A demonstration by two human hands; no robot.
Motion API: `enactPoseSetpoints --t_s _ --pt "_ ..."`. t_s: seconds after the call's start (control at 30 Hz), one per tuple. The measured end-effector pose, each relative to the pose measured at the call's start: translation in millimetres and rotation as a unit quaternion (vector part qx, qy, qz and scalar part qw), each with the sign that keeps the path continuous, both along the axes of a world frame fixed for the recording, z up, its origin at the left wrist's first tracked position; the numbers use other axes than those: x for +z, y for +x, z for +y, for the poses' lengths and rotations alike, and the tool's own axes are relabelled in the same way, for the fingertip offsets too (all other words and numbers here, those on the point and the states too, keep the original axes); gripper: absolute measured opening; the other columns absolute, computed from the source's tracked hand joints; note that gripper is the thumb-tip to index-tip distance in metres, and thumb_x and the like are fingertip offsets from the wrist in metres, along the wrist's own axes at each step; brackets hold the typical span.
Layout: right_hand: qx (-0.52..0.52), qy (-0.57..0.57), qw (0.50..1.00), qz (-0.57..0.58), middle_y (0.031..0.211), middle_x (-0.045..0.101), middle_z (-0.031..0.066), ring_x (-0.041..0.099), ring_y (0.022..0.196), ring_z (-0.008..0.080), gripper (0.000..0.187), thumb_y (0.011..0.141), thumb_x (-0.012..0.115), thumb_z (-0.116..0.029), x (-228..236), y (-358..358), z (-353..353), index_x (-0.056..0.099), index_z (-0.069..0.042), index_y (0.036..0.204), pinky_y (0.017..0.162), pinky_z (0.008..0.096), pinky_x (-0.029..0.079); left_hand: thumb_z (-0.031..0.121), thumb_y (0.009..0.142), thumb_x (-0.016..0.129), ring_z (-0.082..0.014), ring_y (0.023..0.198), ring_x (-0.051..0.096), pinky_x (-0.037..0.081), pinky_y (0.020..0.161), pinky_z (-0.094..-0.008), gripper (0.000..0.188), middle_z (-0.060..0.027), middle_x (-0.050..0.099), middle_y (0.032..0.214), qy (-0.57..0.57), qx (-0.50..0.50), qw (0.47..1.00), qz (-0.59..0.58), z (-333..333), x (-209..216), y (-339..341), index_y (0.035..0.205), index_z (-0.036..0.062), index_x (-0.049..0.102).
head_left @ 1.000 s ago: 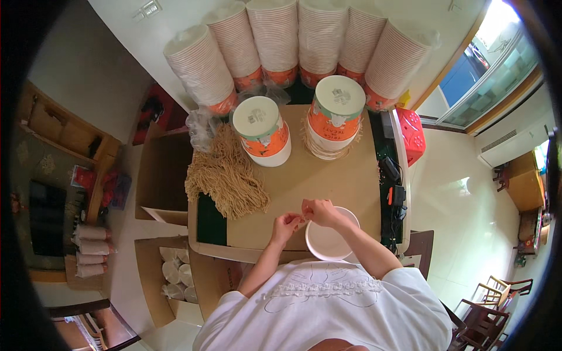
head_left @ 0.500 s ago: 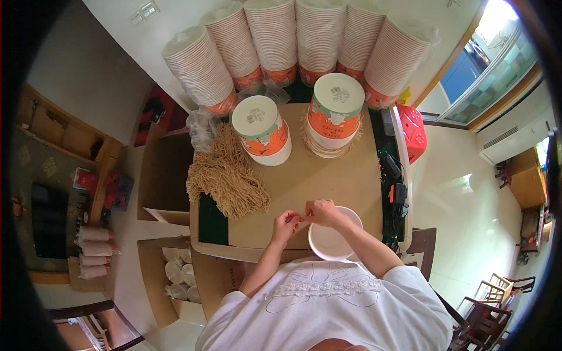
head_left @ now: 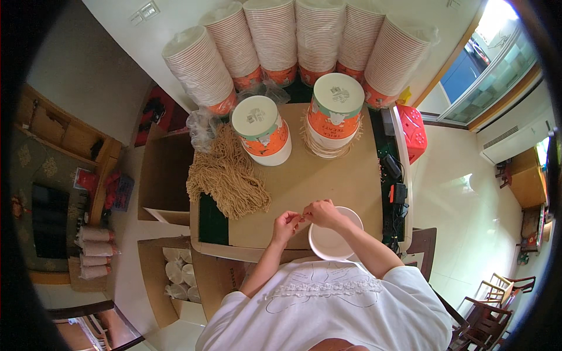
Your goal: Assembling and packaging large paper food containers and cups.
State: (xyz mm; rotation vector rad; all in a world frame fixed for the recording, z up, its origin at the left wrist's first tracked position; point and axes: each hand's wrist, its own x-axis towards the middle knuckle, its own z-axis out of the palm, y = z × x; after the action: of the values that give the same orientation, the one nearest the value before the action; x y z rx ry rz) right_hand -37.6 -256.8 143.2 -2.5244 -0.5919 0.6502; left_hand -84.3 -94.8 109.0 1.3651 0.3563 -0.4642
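Note:
My left hand (head_left: 286, 226) and my right hand (head_left: 323, 213) meet fingertip to fingertip at the near side of the table. Both are closed in a pinch; whatever lies between the fingers is too small to make out. Under my right hand and forearm stands a white paper bucket (head_left: 328, 253), its open mouth facing up. Beyond my left hand lies a loose heap of tan cords (head_left: 228, 175). Two upside-down orange and white paper buckets stand farther back, a left one (head_left: 266, 143) and a right one (head_left: 333, 120). Tan cord loops (head_left: 328, 151) ring the right one's lower part.
Tall wrapped stacks of paper buckets (head_left: 321, 41) line the wall. Crumpled clear plastic (head_left: 202, 130) sits at the back left. Black cables and adapters (head_left: 398, 193) run along the table's right edge, near a red stool (head_left: 411, 131). An opened carton (head_left: 155, 275) holds white buckets at lower left.
Hardly anything differs. My right hand has shifted very slightly to the left, while the fingertips of both hands stay together. The buckets and cords have not moved.

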Motion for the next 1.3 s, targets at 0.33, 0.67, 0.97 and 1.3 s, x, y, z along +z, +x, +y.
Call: enactPoseSetpoints --t_s 0.33,0.67,0.97,1.3 --pt "-0.022 0.027 0.999 -0.018 0.072 0.061 0.0074 0.060 0.073 0.0248 0.017 0.077 0.057 -0.026 4 -2 0 0.053 -0.011 0.083 0.071 0.0412 0.040 0.019 0.085 0.054 -0.0026 0.053 0.047 0.032 0.041 -0.0159 0.012 -0.0011 0.063 0.075 0.002 0.020 0.999 0.026 -2 7 0 0.086 0.0079 0.057" --pt "-0.023 0.028 0.999 -0.022 0.071 0.061 0.0074 0.060 0.073 0.0254 0.016 0.077 0.056 -0.025 5 -2 1 0.052 -0.011 0.083 0.071 0.0413 0.040 0.013 0.082 0.057 -0.0026 0.051 0.046 0.033 0.041 -0.0166 0.006 -0.0004 0.063 0.072 0.034 0.008 0.999 -0.029 -2 -2 -2 0.083 0.0075 0.059" --pt "-0.023 0.024 0.999 -0.014 0.072 0.061 0.0077 0.060 0.074 0.0250 0.015 0.078 0.055 -0.025 4 -2 0 0.053 -0.011 0.083 0.074 0.0408 0.039 0.015 0.083 0.056 -0.0023 0.052 0.047 0.034 0.041 -0.0164 0.008 -0.0011 0.063 0.072 0.016 0.033 0.999 -0.016 0 -3 -2 0.082 0.0073 0.057" --pt "-0.021 0.011 1.000 -0.006 0.073 0.061 0.0074 0.060 0.075 0.0243 0.017 0.079 0.054 -0.027 6 -2 1 0.053 -0.011 0.083 0.077 0.0401 0.039 0.016 0.084 0.055 -0.0025 0.050 0.047 0.035 0.041 -0.0164 0.010 -0.0002 0.062 0.072 0.045 0.003 0.998 -0.035 -2 0 -3 0.082 0.0069 0.058"
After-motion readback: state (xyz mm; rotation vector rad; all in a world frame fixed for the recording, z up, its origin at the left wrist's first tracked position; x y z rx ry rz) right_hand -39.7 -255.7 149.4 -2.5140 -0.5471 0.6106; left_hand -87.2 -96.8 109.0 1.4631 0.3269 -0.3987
